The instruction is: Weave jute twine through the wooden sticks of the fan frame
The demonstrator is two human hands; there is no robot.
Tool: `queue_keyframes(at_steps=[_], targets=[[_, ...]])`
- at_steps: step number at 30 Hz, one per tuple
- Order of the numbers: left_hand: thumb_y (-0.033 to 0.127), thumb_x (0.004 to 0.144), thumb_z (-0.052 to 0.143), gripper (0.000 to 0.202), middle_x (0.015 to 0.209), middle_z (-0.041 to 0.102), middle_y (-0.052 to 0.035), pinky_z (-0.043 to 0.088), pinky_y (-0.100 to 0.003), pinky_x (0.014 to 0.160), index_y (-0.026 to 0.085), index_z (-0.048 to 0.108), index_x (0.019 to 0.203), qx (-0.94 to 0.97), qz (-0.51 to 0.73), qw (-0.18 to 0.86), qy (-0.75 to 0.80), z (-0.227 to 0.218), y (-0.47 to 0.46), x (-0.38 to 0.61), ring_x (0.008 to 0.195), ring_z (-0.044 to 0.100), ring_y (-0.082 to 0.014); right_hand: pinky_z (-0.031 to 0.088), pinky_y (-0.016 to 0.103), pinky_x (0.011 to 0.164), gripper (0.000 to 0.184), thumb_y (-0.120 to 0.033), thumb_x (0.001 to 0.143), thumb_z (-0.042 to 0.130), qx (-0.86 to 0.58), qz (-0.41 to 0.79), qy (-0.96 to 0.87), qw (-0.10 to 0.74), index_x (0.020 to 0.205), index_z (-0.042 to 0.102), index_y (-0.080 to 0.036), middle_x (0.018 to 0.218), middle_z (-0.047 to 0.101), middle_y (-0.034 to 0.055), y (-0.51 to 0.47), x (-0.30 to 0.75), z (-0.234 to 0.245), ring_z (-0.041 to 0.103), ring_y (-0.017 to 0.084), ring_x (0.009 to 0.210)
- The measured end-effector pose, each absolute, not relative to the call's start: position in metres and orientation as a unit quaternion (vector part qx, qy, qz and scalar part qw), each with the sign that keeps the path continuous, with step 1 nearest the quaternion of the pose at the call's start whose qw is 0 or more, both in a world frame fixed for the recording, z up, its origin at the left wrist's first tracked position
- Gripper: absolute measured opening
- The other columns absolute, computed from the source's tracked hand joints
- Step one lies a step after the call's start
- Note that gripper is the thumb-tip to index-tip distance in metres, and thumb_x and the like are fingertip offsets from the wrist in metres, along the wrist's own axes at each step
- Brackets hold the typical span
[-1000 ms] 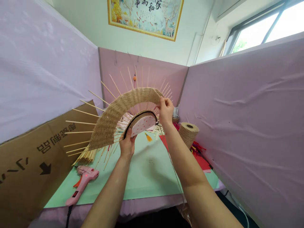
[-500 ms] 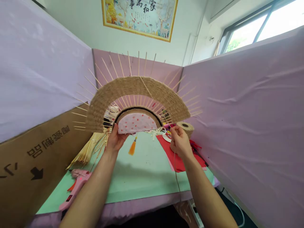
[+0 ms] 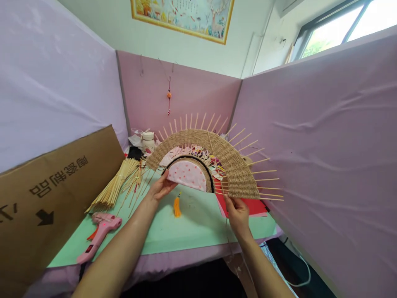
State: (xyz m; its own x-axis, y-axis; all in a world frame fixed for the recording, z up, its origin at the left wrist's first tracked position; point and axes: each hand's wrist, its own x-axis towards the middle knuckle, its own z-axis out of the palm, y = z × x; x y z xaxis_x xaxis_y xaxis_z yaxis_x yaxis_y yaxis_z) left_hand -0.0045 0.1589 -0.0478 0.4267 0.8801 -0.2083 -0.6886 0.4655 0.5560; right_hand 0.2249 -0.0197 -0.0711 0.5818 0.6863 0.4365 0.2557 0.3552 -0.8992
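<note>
A half-round woven fan (image 3: 242, 178) of tan cord on thin sticks hangs tilted over the table, its right end lower. Its inner half-disc (image 3: 187, 174) is pink cloth with red dots, edged by a black band. My left hand (image 3: 161, 188) is closed on the fan's lower left, by the half-disc. My right hand (image 3: 238, 213) pinches a thin cord (image 3: 227, 229) at the woven band's lower right edge; the cord's tail hangs down below that hand. Its fingertips are partly hidden by the fan.
A bundle of sticks (image 3: 116, 186) and a pink glue gun (image 3: 101, 236) lie at left beside a cardboard box (image 3: 62, 194). An orange tassel (image 3: 177, 206) lies mid-table. Red sheets (image 3: 256, 207) lie at right; a white jar (image 3: 148, 142) stands behind. Partitions surround the table.
The fan has come down and to the right, its right end dipping and its face tilting back. My right hand has moved lower, to the woven band's edge. My left hand still holds the fan.
</note>
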Motion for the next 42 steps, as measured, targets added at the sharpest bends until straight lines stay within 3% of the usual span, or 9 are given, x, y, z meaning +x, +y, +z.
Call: queue_keyframes(at_steps=[4, 12, 18, 24, 28, 31, 34, 38, 42], targets=[[0.011, 0.097, 0.044, 0.027, 0.076, 0.073, -0.0052, 0.061, -0.027, 0.073, 0.013, 0.059, 0.119, 0.198, 0.495, 0.802, 0.268, -0.058, 0.166, 0.001, 0.067, 0.071, -0.013, 0.028, 0.024, 0.05, 0.04, -0.054, 0.076, 0.066, -0.568, 0.169, -0.401, 0.699, 0.064, 0.058, -0.017, 0.051, 0.04, -0.0053, -0.017, 0.212, -0.084, 0.032, 0.009, 0.051], [0.014, 0.097, 0.045, 0.025, 0.081, 0.074, -0.0059, 0.06, -0.027, 0.077, 0.013, 0.061, 0.116, 0.188, 0.529, 0.79, 0.245, -0.065, 0.168, 0.004, 0.07, 0.07, -0.0125, 0.035, 0.026, 0.054, 0.042, -0.055, 0.076, 0.064, -0.593, 0.206, -0.402, 0.667, 0.069, 0.067, -0.014, 0.054, 0.05, -0.0007, -0.023, 0.206, -0.093, 0.042, 0.013, 0.054], [0.013, 0.098, 0.043, 0.02, 0.082, 0.074, -0.0041, 0.059, -0.026, 0.079, 0.014, 0.062, 0.101, 0.192, 0.56, 0.776, 0.217, -0.06, 0.164, 0.002, 0.073, 0.07, -0.0112, 0.044, 0.029, 0.068, 0.038, -0.051, 0.08, 0.062, -0.587, 0.239, -0.443, 0.635, 0.09, 0.075, -0.017, 0.07, 0.063, 0.0034, -0.027, 0.205, -0.09, 0.055, 0.018, 0.069], [0.01, 0.095, 0.046, 0.017, 0.079, 0.073, -0.0034, 0.059, -0.029, 0.081, 0.015, 0.063, 0.093, 0.221, 0.572, 0.764, 0.2, -0.058, 0.162, 0.0, 0.072, 0.069, -0.0113, 0.046, 0.031, 0.089, 0.038, -0.044, 0.069, 0.079, -0.521, 0.436, -0.402, 0.614, 0.098, 0.073, -0.021, 0.106, 0.07, 0.0071, -0.032, 0.205, -0.075, 0.063, 0.021, 0.1], [0.009, 0.095, 0.047, 0.017, 0.082, 0.073, -0.0032, 0.058, -0.029, 0.085, 0.015, 0.062, 0.091, 0.223, 0.578, 0.76, 0.194, -0.059, 0.163, 0.001, 0.074, 0.069, -0.0109, 0.049, 0.024, 0.068, 0.043, -0.045, 0.06, 0.085, -0.472, 0.523, -0.288, 0.649, 0.091, 0.068, -0.02, 0.088, 0.07, 0.0036, -0.03, 0.201, -0.07, 0.063, 0.013, 0.076], [0.01, 0.095, 0.048, 0.015, 0.083, 0.074, -0.0038, 0.059, -0.029, 0.084, 0.015, 0.062, 0.095, 0.209, 0.582, 0.763, 0.186, -0.061, 0.166, 0.0, 0.075, 0.07, -0.0111, 0.03, 0.018, 0.043, 0.042, -0.049, 0.058, 0.085, -0.468, 0.499, -0.236, 0.69, 0.077, 0.061, -0.02, 0.053, 0.047, -0.0087, -0.025, 0.202, -0.075, 0.039, 0.005, 0.044], [0.01, 0.096, 0.044, 0.019, 0.084, 0.074, -0.0037, 0.06, -0.028, 0.082, 0.015, 0.062, 0.098, 0.185, 0.591, 0.766, 0.171, -0.061, 0.168, -0.002, 0.076, 0.071, -0.0112, 0.019, 0.019, 0.038, 0.044, -0.05, 0.059, 0.084, -0.488, 0.435, -0.262, 0.71, 0.084, 0.064, -0.02, 0.048, 0.039, -0.0115, -0.021, 0.208, -0.082, 0.026, 0.004, 0.04], [0.011, 0.097, 0.045, 0.02, 0.085, 0.075, -0.0033, 0.059, -0.027, 0.084, 0.016, 0.062, 0.106, 0.165, 0.6, 0.767, 0.158, -0.06, 0.168, -0.005, 0.077, 0.072, -0.0112, 0.046, 0.021, 0.061, 0.047, -0.051, 0.06, 0.083, -0.496, 0.422, -0.318, 0.689, 0.093, 0.072, -0.019, 0.085, 0.07, 0.0023, -0.022, 0.213, -0.078, 0.06, 0.012, 0.072], [0.011, 0.096, 0.046, 0.019, 0.085, 0.075, -0.0034, 0.059, -0.028, 0.084, 0.016, 0.062, 0.104, 0.177, 0.608, 0.756, 0.164, -0.058, 0.165, -0.005, 0.077, 0.072, -0.0116, 0.051, 0.031, 0.085, 0.053, -0.058, 0.061, 0.08, -0.447, 0.563, -0.274, 0.639, 0.093, 0.071, -0.017, 0.114, 0.069, 0.0129, -0.023, 0.208, -0.061, 0.064, 0.023, 0.105]])
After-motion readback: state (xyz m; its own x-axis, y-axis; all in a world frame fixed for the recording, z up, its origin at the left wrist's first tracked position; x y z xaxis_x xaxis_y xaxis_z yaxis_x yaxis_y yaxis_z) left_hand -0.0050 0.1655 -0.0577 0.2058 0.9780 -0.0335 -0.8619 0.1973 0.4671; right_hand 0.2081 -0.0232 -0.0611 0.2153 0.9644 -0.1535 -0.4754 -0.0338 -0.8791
